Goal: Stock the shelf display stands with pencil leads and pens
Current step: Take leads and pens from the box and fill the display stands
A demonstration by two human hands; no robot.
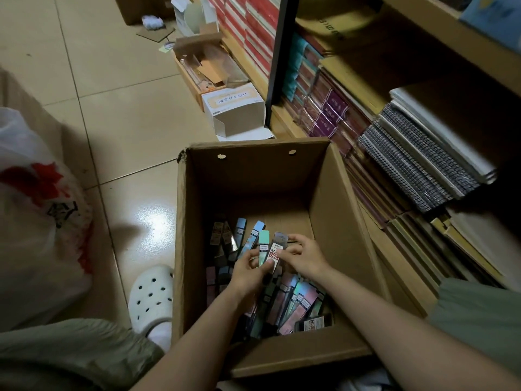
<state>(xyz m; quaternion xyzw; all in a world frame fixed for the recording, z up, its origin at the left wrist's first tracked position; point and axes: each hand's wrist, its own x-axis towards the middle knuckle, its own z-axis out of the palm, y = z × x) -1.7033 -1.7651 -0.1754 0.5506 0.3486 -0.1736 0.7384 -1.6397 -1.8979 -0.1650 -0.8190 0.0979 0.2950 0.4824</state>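
both hands are down in the cardboard box (253, 176), head view only. left hand (248, 273) has fingers curled round a small fan of pencil lead packs (267, 251), thumb across their lower ends. right hand (303, 256) pinches the top of the red-and-white labelled pack (275, 256) in that fan, fingertips bent onto it, nothing else in it.

held packs stand at 12 o'clock from the left palm, long axes running roughly 6 to 12, tilted a bit toward 1. right hand sits at 3 o'clock of them, touching.

loose stock: more lead packs (296, 303) lie flat on the box floor at 5 to 6 o'clock of the hands, under both wrists, long axes mostly 7 to 1. another cluster of darker packs (222, 241) lies at 9 to 10 o'clock, nearer the left hand.

judgement: this is gathering, not stocking. no display stand in view (the shelves (423, 170) at 2 o'clock hold notebooks), so the bundle must be lifted out and carried. right hand is the free one for the next pick, nearest pile at 5 o'clock.
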